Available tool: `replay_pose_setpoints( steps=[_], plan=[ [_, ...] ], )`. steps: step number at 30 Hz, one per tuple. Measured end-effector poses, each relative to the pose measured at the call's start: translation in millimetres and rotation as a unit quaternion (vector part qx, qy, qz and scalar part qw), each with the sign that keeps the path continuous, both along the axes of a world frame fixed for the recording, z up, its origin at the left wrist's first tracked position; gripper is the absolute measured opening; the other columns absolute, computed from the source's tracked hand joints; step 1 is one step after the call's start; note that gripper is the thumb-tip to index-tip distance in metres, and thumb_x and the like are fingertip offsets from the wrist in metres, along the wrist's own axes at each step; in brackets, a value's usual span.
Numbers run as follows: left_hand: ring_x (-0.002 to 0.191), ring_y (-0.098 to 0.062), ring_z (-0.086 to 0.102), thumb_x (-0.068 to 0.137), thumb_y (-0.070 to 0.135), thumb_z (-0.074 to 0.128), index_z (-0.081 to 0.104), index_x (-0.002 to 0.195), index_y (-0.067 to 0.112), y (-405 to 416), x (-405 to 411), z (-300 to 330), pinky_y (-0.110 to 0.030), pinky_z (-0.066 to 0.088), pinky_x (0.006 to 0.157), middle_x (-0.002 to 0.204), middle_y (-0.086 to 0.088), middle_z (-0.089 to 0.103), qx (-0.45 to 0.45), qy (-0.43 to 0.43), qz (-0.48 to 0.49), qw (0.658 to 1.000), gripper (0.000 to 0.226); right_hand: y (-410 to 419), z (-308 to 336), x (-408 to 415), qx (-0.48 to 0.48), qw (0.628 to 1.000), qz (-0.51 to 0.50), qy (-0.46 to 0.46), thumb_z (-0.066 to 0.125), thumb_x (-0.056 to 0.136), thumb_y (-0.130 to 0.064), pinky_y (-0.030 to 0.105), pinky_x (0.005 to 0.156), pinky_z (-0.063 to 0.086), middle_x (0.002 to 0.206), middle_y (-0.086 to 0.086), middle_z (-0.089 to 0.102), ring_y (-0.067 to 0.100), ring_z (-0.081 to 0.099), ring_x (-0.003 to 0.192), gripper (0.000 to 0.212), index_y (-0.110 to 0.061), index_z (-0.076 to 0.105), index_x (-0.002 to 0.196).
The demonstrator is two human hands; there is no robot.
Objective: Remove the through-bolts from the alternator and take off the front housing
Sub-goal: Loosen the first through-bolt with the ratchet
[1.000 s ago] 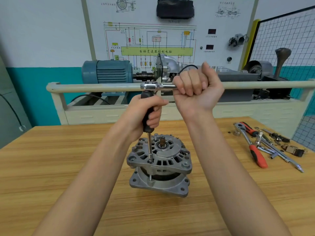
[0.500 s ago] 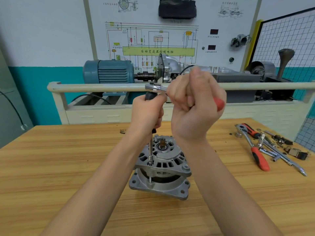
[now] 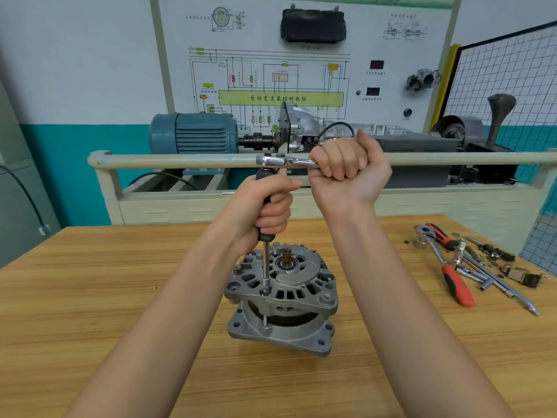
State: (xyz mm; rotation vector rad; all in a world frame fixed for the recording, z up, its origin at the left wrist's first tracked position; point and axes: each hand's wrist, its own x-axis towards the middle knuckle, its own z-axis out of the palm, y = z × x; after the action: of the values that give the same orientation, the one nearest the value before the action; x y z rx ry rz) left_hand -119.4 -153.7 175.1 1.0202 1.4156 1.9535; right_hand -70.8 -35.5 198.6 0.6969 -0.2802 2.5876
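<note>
1. Both hands grip tools: left hand (image 3: 265, 206) holds the extension handle (image 3: 264, 203), right hand (image 3: 346, 167) the ratchet (image 3: 286, 160).
2. Alternator (image 3: 283, 297) stands on the table (image 3: 90, 297); a through-bolt (image 3: 265, 294) is being loosened; next, swing the ratchet.

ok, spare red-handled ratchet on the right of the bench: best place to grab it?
Grip the red-handled ratchet by its red sleeve near end, coming from above with fingers across the handle. It lies flat, and that end sits clear of the loose sockets and extension bars crowding its head end.
</note>
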Motion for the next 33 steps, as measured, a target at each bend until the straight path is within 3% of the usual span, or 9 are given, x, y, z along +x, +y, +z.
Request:
replay_pose_setpoints(
  steps=[4, 9, 11, 16, 18, 21, 24, 28, 33],
  plan=[
    [0.030, -0.008, 0.015, 0.088, 0.004, 0.052, 0.030, 0.048, 0.021, 8, 5, -2, -0.013, 0.016, 0.036, 0.037, 0.007, 0.022, 0.013, 0.018, 0.146, 0.989, 0.049, -18, -2, 15, 0.125, 0.980, -0.152, 0.043, 0.036, 0.091, -0.011, 0.024, 0.040, 0.021, 0.033, -0.006, 0.024, 0.011, 0.016, 0.035, 0.057, -0.018, 0.033, 0.035],
    [0.034, -0.009, 0.024, 0.083, 0.002, 0.054, 0.035, 0.058, 0.016, 16, 12, -4, -0.015, 0.020, 0.037, 0.037, 0.008, 0.032, 0.019, 0.027, 0.293, 0.956, 0.035, -59, -8, 23, 0.268, 0.852, -0.435, 0.116, 0.049, 0.084, -0.009, 0.027, 0.046, 0.021, 0.043, -0.007, 0.033, 0.011, 0.026, 0.039, 0.036, -0.022, 0.042, 0.051],
    [0.034, -0.009, 0.024, 0.082, 0.001, 0.055, 0.035, 0.058, 0.016, 15, 11, -4, -0.015, 0.020, 0.036, 0.037, 0.008, 0.032, 0.022, 0.026, 0.295, 0.955, 0.034, -61, -9, 22, 0.272, 0.849, -0.438, 0.115, 0.050, 0.084, -0.007, 0.027, 0.046, 0.021, 0.042, -0.007, 0.033, 0.011, 0.026, 0.038, 0.041, -0.021, 0.039, 0.047],
    [0.033, -0.011, 0.023, 0.083, 0.002, 0.059, 0.037, 0.054, 0.016, 2, 4, -3, -0.018, 0.023, 0.037, 0.040, 0.003, 0.030, 0.008, 0.049, 0.159, 0.986, 0.040, -24, 3, 13, 0.203, 0.952, -0.208, 0.099, 0.039, 0.087, -0.008, 0.022, 0.041, 0.021, 0.033, -0.008, 0.028, 0.009, 0.018, 0.035, 0.054, -0.021, 0.038, 0.035],
    [0.033, -0.012, 0.027, 0.085, 0.007, 0.058, 0.041, 0.049, 0.017, -4, 1, -1, -0.019, 0.027, 0.039, 0.040, 0.002, 0.032, -0.005, 0.049, 0.078, 0.996, 0.041, -9, 3, 5, 0.124, 0.988, -0.078, 0.045, 0.041, 0.085, -0.013, 0.022, 0.038, 0.021, 0.032, -0.006, 0.026, 0.011, 0.012, 0.037, 0.052, -0.018, 0.035, 0.034],
    [0.031, -0.009, 0.024, 0.086, 0.012, 0.056, 0.039, 0.047, 0.019, -1, 0, 2, -0.018, 0.024, 0.037, 0.038, 0.005, 0.029, -0.017, 0.027, 0.030, 0.999, 0.044, 5, 1, -10, -0.018, 0.999, 0.038, -0.007, 0.040, 0.088, -0.014, 0.021, 0.036, 0.017, 0.031, -0.005, 0.021, 0.011, 0.015, 0.030, 0.053, -0.016, 0.030, 0.035],
    [0.029, -0.007, 0.017, 0.088, 0.009, 0.054, 0.034, 0.046, 0.021, 7, 2, 1, -0.015, 0.016, 0.035, 0.037, 0.007, 0.024, -0.021, 0.006, 0.086, 0.996, 0.049, 7, -1, -11, -0.035, 0.999, 0.012, -0.019, 0.037, 0.093, -0.015, 0.021, 0.036, 0.018, 0.032, -0.005, 0.021, 0.010, 0.020, 0.028, 0.057, -0.017, 0.030, 0.036],
    [0.031, -0.009, 0.015, 0.086, 0.004, 0.054, 0.030, 0.049, 0.022, 17, 8, -2, -0.014, 0.015, 0.037, 0.037, 0.008, 0.023, 0.008, 0.018, 0.200, 0.980, 0.048, -6, -3, 9, 0.087, 0.990, -0.108, 0.032, 0.035, 0.093, -0.013, 0.023, 0.039, 0.022, 0.033, -0.006, 0.024, 0.010, 0.019, 0.033, 0.058, -0.019, 0.034, 0.035],
    [0.033, -0.010, 0.018, 0.083, 0.002, 0.055, 0.030, 0.055, 0.019, 21, 11, -6, -0.015, 0.017, 0.036, 0.038, 0.008, 0.027, 0.036, 0.030, 0.297, 0.954, 0.041, -53, -9, 21, 0.247, 0.873, -0.402, 0.122, 0.047, 0.086, -0.006, 0.025, 0.046, 0.021, 0.040, -0.006, 0.030, 0.010, 0.026, 0.038, 0.041, -0.021, 0.042, 0.048]
  ],
)
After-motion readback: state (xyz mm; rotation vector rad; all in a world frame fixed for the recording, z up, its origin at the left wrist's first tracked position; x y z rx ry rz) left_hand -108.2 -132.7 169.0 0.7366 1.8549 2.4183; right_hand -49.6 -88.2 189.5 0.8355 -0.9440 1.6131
